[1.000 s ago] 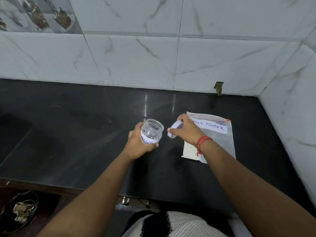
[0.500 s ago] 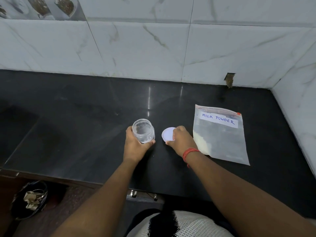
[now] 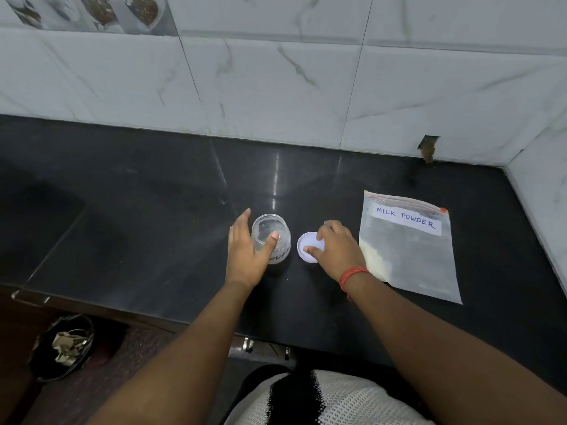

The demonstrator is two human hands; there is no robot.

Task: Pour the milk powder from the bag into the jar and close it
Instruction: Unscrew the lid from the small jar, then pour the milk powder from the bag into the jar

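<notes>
Two hands, left (image 3: 245, 256) beside open jar (image 3: 271, 237), right (image 3: 339, 251) touching lid (image 3: 308, 245)

Glossy black counter (image 3: 153, 228), clear plastic jar (image 3: 271, 237)

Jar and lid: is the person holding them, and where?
Not gripped. The left hand has straight fingers, thumb touching the jar at its side. The right hand rests fingertips on the lid lying on the counter.

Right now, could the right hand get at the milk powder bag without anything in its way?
Probably yes. The right hand rests on the lid, directly beside the bag, which lies flat on the counter with nothing between them. It would have to let go of the lid first.
</notes>
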